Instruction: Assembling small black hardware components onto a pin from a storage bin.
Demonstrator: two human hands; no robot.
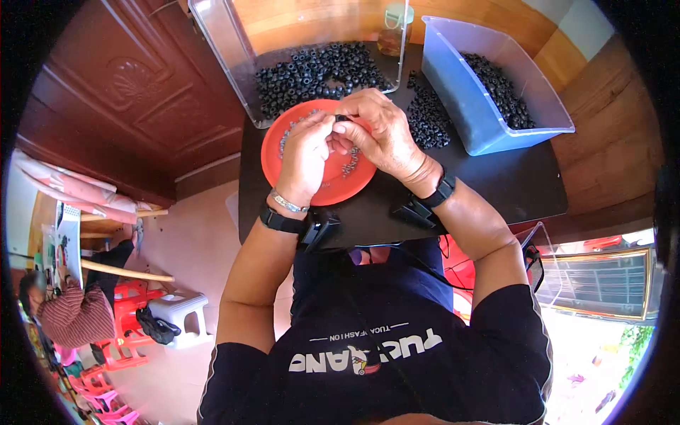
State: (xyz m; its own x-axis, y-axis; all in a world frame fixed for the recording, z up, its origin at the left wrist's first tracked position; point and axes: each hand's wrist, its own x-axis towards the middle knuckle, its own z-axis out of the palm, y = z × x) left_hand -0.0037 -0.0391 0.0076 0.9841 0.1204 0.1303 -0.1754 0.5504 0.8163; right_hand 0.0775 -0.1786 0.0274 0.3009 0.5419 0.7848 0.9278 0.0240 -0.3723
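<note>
Both my hands are raised over a round orange plate (278, 166) that holds small silvery-grey pieces (350, 164). A small black ring-like part (341, 118) sits between the fingertips, pinched by my right hand (386, 134). My left hand (306, 154) is closed up against it from the other side; its fingertips are partly hidden, and it too seems to grip the part. Just beyond the plate, a clear plastic box (244, 95) lies tipped toward me with a heap of similar black parts (312, 71) inside.
A translucent blue bin (453, 106) of black parts stands at the right of the dark table (489, 184). More black pieces (428, 117) lie loose beside it. A lidded jar (394, 32) is at the back. Stools (180, 312) and another person (78, 312) are far left.
</note>
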